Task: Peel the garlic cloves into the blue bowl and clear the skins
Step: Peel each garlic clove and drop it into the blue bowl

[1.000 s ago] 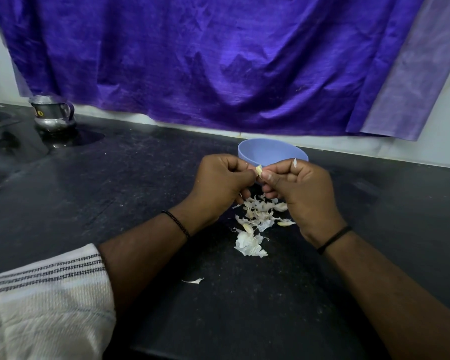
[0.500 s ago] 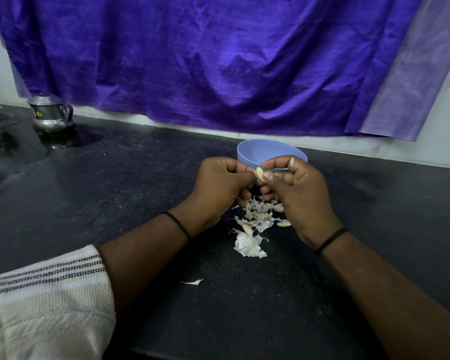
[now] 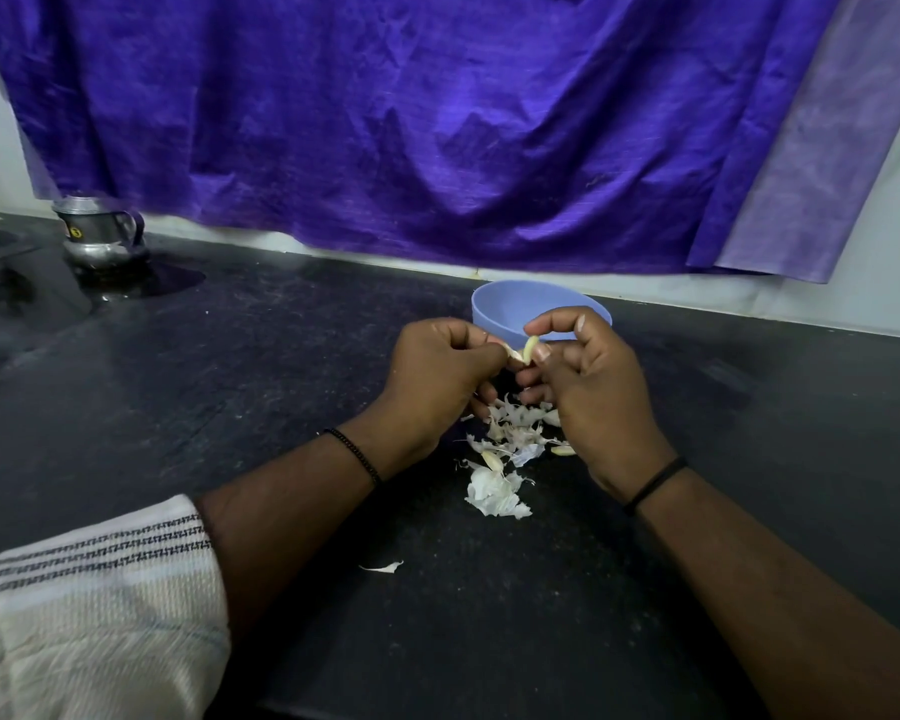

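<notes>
Pinching one garlic clove (image 3: 529, 348) between them, the left hand (image 3: 437, 376) and right hand (image 3: 585, 379) work just in front of the blue bowl (image 3: 520, 310) — more of the pale clove shows than a second ago, when only its tip peeked out, so the skin seems nearly off and a drop into the bowl looks close. The right hand's first finger has lifted and arched over the clove. Loose skins (image 3: 499, 459) lie heaped on the dark surface (image 3: 281, 407) under the hands, one scrap (image 3: 382, 567) apart — clearing is not yet begun. A steel jug (image 3: 97, 233) stands far left beneath a purple cloth (image 3: 437, 122).
</notes>
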A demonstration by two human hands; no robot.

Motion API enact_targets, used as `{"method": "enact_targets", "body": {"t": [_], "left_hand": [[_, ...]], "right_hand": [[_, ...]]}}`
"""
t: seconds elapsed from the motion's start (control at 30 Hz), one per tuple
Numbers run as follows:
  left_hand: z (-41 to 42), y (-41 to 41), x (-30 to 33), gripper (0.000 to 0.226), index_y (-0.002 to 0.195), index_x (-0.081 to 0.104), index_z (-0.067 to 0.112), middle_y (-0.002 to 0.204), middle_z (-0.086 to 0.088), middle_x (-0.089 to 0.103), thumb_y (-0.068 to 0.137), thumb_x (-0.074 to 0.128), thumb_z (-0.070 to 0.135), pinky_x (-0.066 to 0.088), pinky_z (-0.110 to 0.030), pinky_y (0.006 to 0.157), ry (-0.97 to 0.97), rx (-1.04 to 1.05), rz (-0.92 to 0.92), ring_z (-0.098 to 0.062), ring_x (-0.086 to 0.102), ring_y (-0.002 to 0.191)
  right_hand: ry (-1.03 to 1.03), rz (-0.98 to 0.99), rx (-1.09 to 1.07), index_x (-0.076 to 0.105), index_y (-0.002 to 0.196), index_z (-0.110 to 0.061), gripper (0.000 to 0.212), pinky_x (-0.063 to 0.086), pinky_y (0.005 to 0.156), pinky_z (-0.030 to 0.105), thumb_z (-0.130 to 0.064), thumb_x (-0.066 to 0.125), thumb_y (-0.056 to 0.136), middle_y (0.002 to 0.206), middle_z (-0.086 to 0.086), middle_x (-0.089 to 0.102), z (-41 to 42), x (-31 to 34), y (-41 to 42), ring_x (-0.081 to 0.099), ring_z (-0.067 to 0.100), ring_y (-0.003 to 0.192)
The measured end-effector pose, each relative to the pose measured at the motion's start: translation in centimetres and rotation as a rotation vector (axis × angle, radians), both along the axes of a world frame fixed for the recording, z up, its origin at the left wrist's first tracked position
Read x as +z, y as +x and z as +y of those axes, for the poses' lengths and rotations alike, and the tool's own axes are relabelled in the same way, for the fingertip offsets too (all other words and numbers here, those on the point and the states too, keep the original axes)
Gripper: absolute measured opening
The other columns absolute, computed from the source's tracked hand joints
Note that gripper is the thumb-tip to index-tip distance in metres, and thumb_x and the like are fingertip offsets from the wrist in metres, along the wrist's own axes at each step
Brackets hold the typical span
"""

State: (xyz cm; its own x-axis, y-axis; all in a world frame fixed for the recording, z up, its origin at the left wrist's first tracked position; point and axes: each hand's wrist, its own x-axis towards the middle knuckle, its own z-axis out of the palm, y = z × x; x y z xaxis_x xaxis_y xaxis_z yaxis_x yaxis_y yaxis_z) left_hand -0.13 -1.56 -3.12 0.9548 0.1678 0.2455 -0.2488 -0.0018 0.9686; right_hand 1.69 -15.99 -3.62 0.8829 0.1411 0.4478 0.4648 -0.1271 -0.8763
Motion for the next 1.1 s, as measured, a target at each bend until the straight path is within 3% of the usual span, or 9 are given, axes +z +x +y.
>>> {"method": "enact_targets", "body": {"t": [0.1,0.37,0.67,0.9,1.1], "left_hand": [[0.19,0.05,-0.08,0.011,0.079,0.067,0.002,0.055,0.004,0.065,0.088,0.064,-0.003,0.047,-0.026,0.04,0.017,0.013,-0.01,-0.014,0.053,0.044],[0.49,0.19,-0.4,0.012,0.077,0.067,0.008,0.052,0.006,0.06,0.089,0.066,0.006,0.046,-0.027,0.041,0.166,0.061,-0.068,-0.013,0.055,0.046],[0.67,0.43,-0.43,0.011,0.078,0.066,0.003,0.064,-0.01,0.062,0.088,0.064,0.006,0.043,-0.024,0.04,0.198,0.191,-0.067,-0.016,0.056,0.048],[1.01,0.55,-0.71,0.019,0.077,0.068,0.012,0.063,0.0,0.064,0.093,0.066,0.022,0.051,-0.033,0.056,0.391,0.245,-0.203,-0.02,0.061,0.057],[0.72,0.6,-0.61,0.007,0.092,0.073,0.014,0.075,-0.005,0.07,0.091,0.07,0.021,0.049,-0.03,0.056,0.273,0.105,-0.233,-0.01,0.057,0.057]], "right_hand": [[0.019,0.008,0.0,0.063,0.097,-0.026,0.026,0.059,0.07,0.041,-0.002,0.052,0.1,0.079,0.008,0.073,-0.1,0.04,0.05,0.068,0.02,0.07],[0.098,0.053,0.024,0.062,0.098,-0.017,0.014,0.056,0.065,0.034,-0.003,0.06,0.096,0.08,0.011,0.074,-0.03,0.09,0.11,0.068,0.018,0.071],[0.17,0.106,0.059,0.061,0.1,-0.015,0.014,0.059,0.072,0.034,-0.002,0.062,0.094,0.09,0.007,0.077,0.08,0.44,-0.23,0.074,0.023,0.086],[0.2,0.103,0.082,0.07,0.1,-0.011,0.016,0.06,0.07,0.027,0.0,0.063,0.093,0.097,0.009,0.076,-0.11,0.77,-0.59,0.074,0.025,0.088],[0.184,0.067,0.074,0.069,0.106,-0.013,0.019,0.059,0.07,0.027,0.0,0.063,0.094,0.09,0.008,0.075,-0.09,0.62,-0.29,0.074,0.024,0.086]]}}
